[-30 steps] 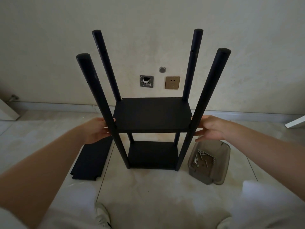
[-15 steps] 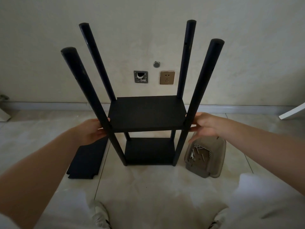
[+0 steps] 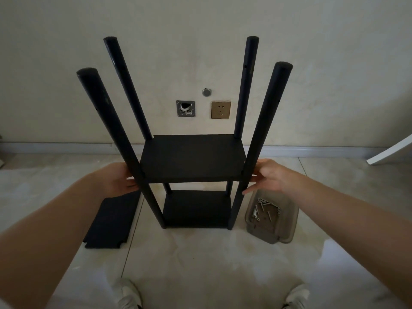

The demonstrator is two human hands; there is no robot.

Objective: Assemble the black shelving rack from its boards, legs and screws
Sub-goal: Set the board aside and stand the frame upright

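Head view, screws [image 3: 266, 208] in grey tray [image 3: 287, 230]

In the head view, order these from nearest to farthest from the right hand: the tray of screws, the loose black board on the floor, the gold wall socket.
From the right hand:
1. Translucent grey plastic tray of screws, just below it on the floor.
2. Gold wall socket, up on the wall behind the rack.
3. Loose flat black board, on the floor at the far left.

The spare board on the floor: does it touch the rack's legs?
Apart. The head view shows pale floor between the spare board and the nearest leg.
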